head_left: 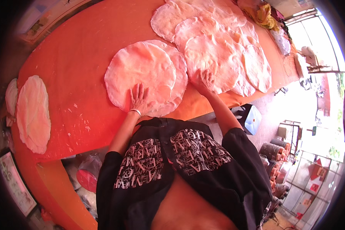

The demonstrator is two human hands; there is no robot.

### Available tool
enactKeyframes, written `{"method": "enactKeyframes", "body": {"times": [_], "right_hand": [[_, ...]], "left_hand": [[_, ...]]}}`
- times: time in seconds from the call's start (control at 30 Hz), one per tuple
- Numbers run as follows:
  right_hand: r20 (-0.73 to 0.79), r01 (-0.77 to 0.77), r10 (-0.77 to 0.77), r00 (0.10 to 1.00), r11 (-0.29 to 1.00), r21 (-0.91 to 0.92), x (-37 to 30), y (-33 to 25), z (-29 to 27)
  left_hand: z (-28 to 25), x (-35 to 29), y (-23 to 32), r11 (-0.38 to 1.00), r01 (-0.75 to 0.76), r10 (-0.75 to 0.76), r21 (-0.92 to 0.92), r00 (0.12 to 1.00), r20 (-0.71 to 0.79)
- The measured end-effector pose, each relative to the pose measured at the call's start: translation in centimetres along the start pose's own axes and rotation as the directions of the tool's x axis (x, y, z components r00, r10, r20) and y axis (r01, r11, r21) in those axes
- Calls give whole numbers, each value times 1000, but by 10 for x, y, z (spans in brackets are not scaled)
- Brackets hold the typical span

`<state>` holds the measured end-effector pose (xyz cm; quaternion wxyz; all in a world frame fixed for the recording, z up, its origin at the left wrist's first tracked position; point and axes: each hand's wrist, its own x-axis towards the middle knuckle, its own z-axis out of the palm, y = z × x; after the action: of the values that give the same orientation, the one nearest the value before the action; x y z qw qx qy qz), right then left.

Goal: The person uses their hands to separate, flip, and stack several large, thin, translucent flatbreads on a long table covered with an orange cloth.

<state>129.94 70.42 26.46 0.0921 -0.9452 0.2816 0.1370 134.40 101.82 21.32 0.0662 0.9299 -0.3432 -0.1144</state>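
Note:
My left hand (140,99) lies flat with fingers spread on the near edge of a round, pale, wrinkled sheet (142,65), thin and dough-like. Beneath it a second round sheet (180,71) shows along the right side. Fingers stretched out, my right hand (204,81) rests at the lower left edge of another round sheet (212,57), which overlaps several more like it. A white band (135,111) circles my left wrist. Neither hand grips anything that I can see.
The orange-covered table (80,73) bears small pale scraps. Oval-looking sheets (33,115) lie at its far left end, cloths and a bag (281,40) at the far right corner. A blue stool (252,119) stands on the floor to the right, near stacked brownish rolls (274,151).

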Motion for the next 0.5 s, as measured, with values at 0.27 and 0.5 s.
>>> {"method": "enactKeyframes", "body": {"times": [0.27,0.5], "right_hand": [[199,338,-313,929,935,-106,-10,13,-18],[-153,431,-431,889,902,-35,0,59,2]], "left_hand": [[-9,1,4,996,43,-50,76,994,92],[-8,5,8,994,28,-37,110,996,77]]}}
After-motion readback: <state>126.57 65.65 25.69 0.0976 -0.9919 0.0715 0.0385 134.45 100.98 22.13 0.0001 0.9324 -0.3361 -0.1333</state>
